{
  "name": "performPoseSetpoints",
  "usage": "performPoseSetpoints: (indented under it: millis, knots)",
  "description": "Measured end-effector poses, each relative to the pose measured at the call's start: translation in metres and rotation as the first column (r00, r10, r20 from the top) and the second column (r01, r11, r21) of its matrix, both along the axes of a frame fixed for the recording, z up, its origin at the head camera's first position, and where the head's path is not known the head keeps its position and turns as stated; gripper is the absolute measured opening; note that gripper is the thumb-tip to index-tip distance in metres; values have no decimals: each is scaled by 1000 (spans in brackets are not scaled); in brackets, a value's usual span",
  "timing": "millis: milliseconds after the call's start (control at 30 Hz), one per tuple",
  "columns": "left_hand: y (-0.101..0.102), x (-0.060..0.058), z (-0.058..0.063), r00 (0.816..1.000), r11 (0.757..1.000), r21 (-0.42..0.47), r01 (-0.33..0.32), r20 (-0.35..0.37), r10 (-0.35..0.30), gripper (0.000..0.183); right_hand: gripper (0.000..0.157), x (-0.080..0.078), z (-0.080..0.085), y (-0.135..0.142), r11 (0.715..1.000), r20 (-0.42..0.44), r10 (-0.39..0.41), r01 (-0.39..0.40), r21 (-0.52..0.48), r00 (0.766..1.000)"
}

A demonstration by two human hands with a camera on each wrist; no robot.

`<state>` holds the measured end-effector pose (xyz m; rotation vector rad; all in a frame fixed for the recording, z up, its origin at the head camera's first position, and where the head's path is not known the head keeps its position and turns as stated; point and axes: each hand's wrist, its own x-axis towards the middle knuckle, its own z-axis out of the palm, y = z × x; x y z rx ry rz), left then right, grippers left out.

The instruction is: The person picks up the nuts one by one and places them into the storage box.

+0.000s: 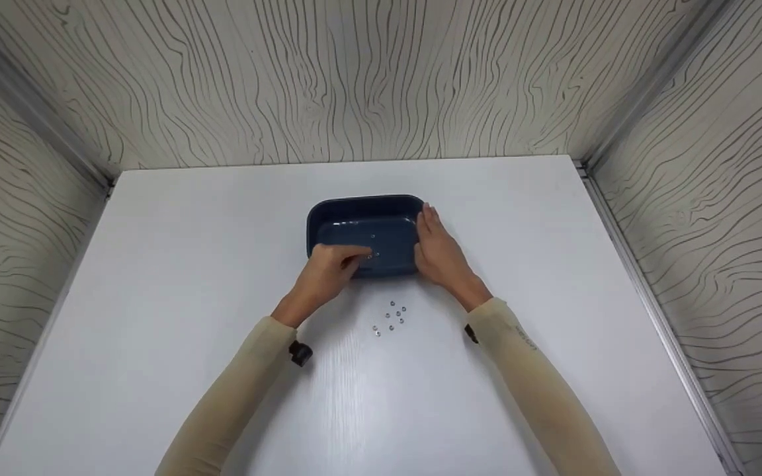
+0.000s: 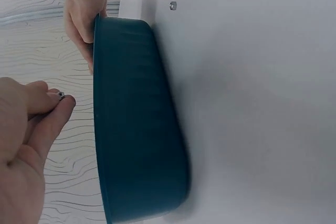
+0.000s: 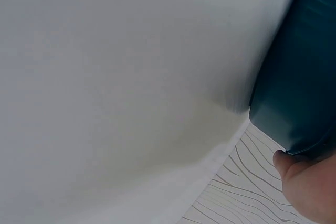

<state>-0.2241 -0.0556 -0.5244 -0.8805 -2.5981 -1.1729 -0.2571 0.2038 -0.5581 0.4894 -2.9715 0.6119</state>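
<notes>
Blue rectangular bin [image 1: 368, 206] stands on the white table [image 1: 189, 277], at its twelve-o'clock part, with a few hex nuts inside [image 1: 373, 236]. The left hand [image 1: 332, 272] is over the bin's edge at seven o'clock and pinches one metal nut [image 2: 61, 95] between thumb and finger. The right hand [image 1: 444, 256] grips the bin at three o'clock. Loose nuts [image 1: 398, 314] lie nearby, between five and six o'clock.

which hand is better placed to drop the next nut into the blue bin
Left, most likely: the left hand pinches a nut with its fingertips over the bin, while the right hand is occupied holding the bin's right end.
</notes>
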Motion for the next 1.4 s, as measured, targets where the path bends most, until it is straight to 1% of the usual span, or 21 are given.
performPoseSetpoints:
  millis: [133,200,333,467,533,633,767,867,1000,1133,1267,1333,1400]
  knots:
    - [1,-6,-1,999,998,42,-38,6,37,21,61,-2,0,1,1000,11,-7,7,12,1000]
    - [2,-8,-2,998,997,53,-61,22,60,22,61,-2,0,0,1000,12,-9,9,15,1000]
    - [4,-12,-4,990,989,87,-115,89,108,23,61,-1,1,0,1000,7,-10,10,11,1000]
    - [6,-15,-6,975,973,154,-174,168,147,23,61,0,0,-1,1000,-12,-10,10,6,1000]
    - [7,-17,-8,963,957,202,-210,212,166,22,60,-1,-1,-1,1000,-25,-12,12,2,1000]
    - [9,-21,-10,939,927,261,-270,284,194,21,60,0,-1,-1,1000,-36,-15,14,-1,999]
    - [11,-24,-11,898,886,312,-344,384,214,21,59,0,-1,-1,1000,-20,-22,22,-3,1000]
    - [12,-26,-10,864,854,337,-397,451,224,22,60,1,-1,-1,1000,-7,-18,18,-7,1000]
    - [12,-28,-7,825,813,369,-451,521,221,22,60,2,1,-1,1000,-6,-11,11,-10,1000]
    - [11,-30,-6,799,784,391,-482,563,211,21,60,2,2,0,1000,-15,-13,13,-11,1000]
    - [11,-32,-7,780,768,388,-510,585,222,21,60,2,1,-1,1000,-17,-17,16,-13,1000]
    - [10,-34,-7,773,764,382,-520,591,230,21,60,2,1,-1,1000,-18,-19,18,-11,1000]
    - [9,-35,-8,773,763,381,-523,588,237,22,59,2,0,-2,1000,-19,-20,20,-8,1000]
